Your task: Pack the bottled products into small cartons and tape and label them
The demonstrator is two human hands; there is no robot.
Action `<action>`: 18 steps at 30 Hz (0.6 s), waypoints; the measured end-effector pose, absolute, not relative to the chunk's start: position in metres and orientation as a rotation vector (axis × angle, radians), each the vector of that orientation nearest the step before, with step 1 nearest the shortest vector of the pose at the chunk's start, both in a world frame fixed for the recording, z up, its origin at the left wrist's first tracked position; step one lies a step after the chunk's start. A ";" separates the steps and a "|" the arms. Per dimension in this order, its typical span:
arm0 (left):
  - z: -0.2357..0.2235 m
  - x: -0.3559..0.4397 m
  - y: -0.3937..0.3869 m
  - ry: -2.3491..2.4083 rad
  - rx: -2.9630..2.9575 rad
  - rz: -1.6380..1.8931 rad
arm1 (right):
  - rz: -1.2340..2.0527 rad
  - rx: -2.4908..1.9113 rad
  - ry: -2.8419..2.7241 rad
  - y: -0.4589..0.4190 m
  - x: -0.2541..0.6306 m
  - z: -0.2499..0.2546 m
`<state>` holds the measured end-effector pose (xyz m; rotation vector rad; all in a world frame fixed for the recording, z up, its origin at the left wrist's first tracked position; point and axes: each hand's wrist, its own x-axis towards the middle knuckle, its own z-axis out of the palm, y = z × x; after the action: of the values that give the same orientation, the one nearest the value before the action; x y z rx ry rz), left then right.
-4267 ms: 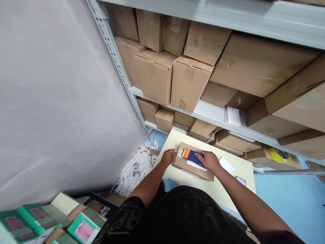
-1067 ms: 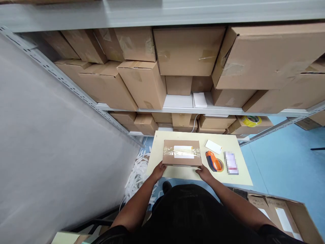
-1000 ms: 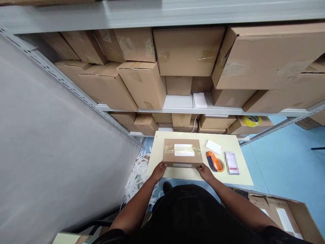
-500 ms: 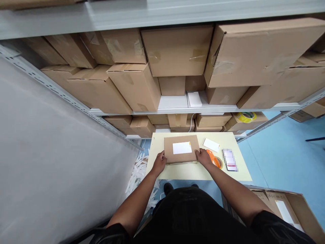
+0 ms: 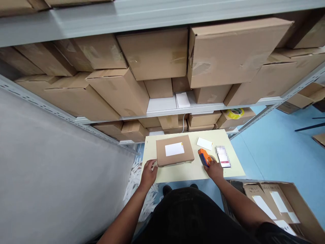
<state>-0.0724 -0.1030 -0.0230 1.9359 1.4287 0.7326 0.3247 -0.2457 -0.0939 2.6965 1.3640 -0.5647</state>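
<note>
A flat brown cardboard box with a white label lies on a small pale yellow table. My left hand hovers just off the box's near left corner, fingers apart and holding nothing. My right hand is at the near end of an orange and blue tape dispenser lying to the right of the box, with its fingers curled onto the tape roll.
A phone and a white card lie on the table's right side. Metal shelves behind hold many cardboard boxes and a yellow tape roll. An open carton stands at lower right. White paper strips litter the floor at left.
The box was turned over so its labelled face is up and the taped seam is hidden. Both hands then left it; my right hand moved right to the tape dispenser.
</note>
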 end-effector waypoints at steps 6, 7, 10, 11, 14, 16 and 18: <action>0.031 -0.015 -0.111 1.058 2.264 0.682 | -0.512 2.623 1.608 -0.237 0.325 -0.103; 0.037 -0.002 -0.112 0.996 2.287 0.659 | -0.506 2.629 1.663 -0.238 0.326 -0.104; 0.045 0.039 -0.109 0.882 2.311 0.595 | -0.525 2.773 1.709 -0.249 0.333 -0.108; 0.045 0.054 -0.106 0.854 2.320 0.565 | -0.564 2.853 1.712 -0.255 0.336 -0.108; 0.043 0.104 -0.091 0.768 2.325 0.390 | -0.797 3.111 1.744 -0.274 0.339 -0.102; 0.042 0.137 -0.078 0.787 2.257 0.285 | -1.014 3.224 1.797 -0.286 0.338 -0.091; 0.041 0.166 -0.066 0.866 2.080 0.167 | -1.259 3.244 1.892 -0.294 0.335 -0.077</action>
<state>0.1657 -0.0663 0.0411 2.0795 0.8657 0.1670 0.3346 -0.2945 -0.0766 3.2437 1.8918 -1.2593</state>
